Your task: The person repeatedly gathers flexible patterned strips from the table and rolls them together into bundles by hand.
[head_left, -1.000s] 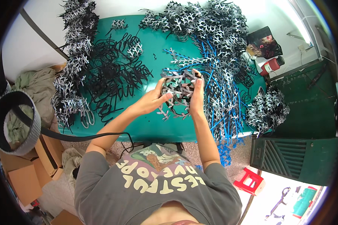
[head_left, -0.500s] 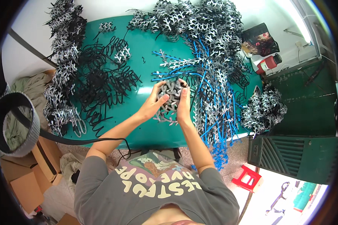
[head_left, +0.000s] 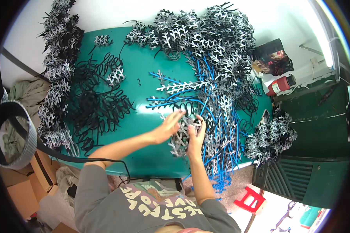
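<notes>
A loose bundle of grey leaf-branch strips point(head_left: 179, 143) is at the middle of the green table, near its front edge. My right hand point(head_left: 197, 136) grips it from the right side, thumb on top and fingers curled behind. Beside its upper left edge is my left hand point(head_left: 168, 127), fingers stretched out; whether they touch the strips I cannot tell. Just beyond the hands are black loops of cord point(head_left: 184, 108). To the right of my right hand spreads a layer of grey-white leafy branches with blue stems point(head_left: 225, 112).
A large heap of leafy strips point(head_left: 206, 31) fills the table's back. Tangled black cords point(head_left: 101, 105) and a tall leafy column point(head_left: 58, 73) lie left. At right are a smaller leafy pile point(head_left: 270, 138) and a red bottle point(head_left: 280, 85). A red stool point(head_left: 249, 200) stands on the floor.
My left hand has come off the front of the bundle and straightened its fingers. The right hand keeps hold. The view has shifted, so the table sits lower in the picture.
</notes>
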Demonstrator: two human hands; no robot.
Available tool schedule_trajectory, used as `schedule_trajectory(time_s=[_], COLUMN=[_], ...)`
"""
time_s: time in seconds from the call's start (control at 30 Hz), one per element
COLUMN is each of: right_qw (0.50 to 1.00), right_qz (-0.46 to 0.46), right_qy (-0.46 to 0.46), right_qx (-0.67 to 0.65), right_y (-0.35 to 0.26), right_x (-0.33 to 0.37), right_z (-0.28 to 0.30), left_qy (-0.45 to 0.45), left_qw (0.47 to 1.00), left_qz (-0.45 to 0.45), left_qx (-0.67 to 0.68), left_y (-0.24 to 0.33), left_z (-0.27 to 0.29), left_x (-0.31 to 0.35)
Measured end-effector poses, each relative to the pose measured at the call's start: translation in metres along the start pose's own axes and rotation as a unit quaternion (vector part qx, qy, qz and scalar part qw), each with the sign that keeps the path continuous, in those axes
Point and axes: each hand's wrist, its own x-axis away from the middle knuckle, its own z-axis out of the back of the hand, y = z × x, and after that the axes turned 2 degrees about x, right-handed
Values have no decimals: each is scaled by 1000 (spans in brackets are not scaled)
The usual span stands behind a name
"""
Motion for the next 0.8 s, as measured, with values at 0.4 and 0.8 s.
schedule_trajectory(time_s=[0.4, 0.8], right_qw=[974, 970], right_qz=[-122, -121], right_qy=[5, -12], right_qx=[-189, -210], right_y=[35, 30], right_x=[-34, -37], right_z=[52, 44], left_qy=[121, 226], left_qw=[888, 933], left_qz=[125, 25], left_qx=[-426, -277], left_y=[-108, -81], left_z=[152, 133], left_x=[-219, -203])
